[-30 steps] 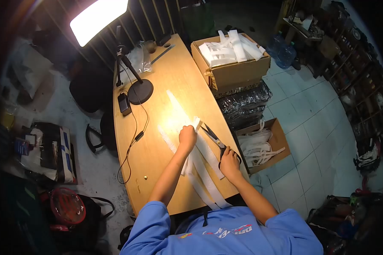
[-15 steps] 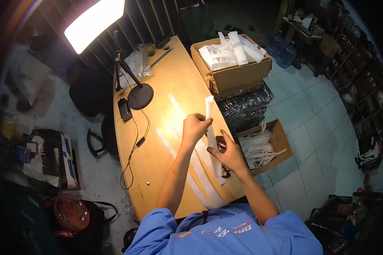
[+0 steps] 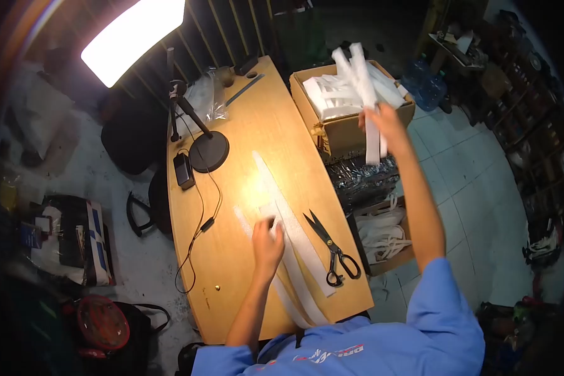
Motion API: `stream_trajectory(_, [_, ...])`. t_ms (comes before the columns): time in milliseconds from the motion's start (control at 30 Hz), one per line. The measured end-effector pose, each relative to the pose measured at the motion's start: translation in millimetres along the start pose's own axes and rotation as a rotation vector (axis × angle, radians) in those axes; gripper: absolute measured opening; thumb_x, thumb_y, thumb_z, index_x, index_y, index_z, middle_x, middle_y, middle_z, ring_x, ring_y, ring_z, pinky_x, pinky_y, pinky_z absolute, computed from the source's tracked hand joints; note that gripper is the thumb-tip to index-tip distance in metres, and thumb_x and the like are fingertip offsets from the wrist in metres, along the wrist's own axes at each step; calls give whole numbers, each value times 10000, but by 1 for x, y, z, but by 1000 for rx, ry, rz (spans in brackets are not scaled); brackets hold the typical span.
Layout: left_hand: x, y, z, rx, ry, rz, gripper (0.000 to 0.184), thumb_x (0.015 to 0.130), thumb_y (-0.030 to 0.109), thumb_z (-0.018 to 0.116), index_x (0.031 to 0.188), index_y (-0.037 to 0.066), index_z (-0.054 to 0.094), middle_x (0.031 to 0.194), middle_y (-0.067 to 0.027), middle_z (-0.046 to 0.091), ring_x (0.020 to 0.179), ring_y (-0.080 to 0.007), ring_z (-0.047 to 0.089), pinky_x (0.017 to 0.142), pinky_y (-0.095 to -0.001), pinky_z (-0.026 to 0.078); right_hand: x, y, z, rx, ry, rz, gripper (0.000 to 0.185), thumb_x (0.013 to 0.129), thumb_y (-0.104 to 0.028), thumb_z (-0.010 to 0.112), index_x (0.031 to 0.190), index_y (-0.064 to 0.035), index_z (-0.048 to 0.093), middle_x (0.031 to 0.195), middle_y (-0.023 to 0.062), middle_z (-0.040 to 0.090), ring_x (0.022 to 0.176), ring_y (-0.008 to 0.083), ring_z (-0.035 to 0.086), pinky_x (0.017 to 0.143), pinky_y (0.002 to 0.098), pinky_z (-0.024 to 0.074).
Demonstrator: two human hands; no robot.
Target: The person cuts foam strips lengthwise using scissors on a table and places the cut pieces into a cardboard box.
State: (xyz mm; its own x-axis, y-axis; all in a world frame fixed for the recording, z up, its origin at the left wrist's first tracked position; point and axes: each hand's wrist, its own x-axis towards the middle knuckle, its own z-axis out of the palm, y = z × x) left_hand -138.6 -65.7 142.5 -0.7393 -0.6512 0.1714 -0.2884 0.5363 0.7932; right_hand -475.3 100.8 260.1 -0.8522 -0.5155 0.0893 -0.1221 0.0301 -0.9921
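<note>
My right hand (image 3: pixel 385 125) is closed around a white foam strip (image 3: pixel 372 143) at the front edge of the cardboard box (image 3: pixel 351 131), which is heaped with white strips (image 3: pixel 332 94). Over the wooden table (image 3: pixel 232 313), my left hand (image 3: pixel 268 241) has its fingers bent around the end of a white strip (image 3: pixel 301 282), close to other long strips lying there. Black scissors (image 3: pixel 331 245) rest on the table to the right of the strips, their blades apart, with no hand on them.
A lamp base (image 3: pixel 208 151), a small black device (image 3: pixel 183 170) and its cable occupy the table's left side. Plastic bags (image 3: pixel 210 94) lie at the far end. A lower box (image 3: pixel 382 232) of strip scraps stands on the floor, right of the table.
My right hand has moved from the table up to the upper box, carrying a strip. My left hand has come back nearer to me. The scissors now lie uncovered on the table.
</note>
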Motion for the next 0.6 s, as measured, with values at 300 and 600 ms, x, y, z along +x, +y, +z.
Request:
stream_trajectory(300, [-143,-59,-47,151,94,-379,220,844,54,552,1030,-59,586,993,-207,580,907,-332,597,813,-384,490,206,85,-26,-270,151,163,274,804,-189,665,916,61,656,835,129,666,709,243,638,650,353,499])
stream_trajectory(600, [-141,-52,-51,185,32,-357,253,848,24,526,1082,-67,552,1036,-215,551,943,-332,590,845,-372,485,170,42,-6,-1106,395,-25,349,781,-255,648,1019,0,639,1013,254,644,959,406,627,828,451,510])
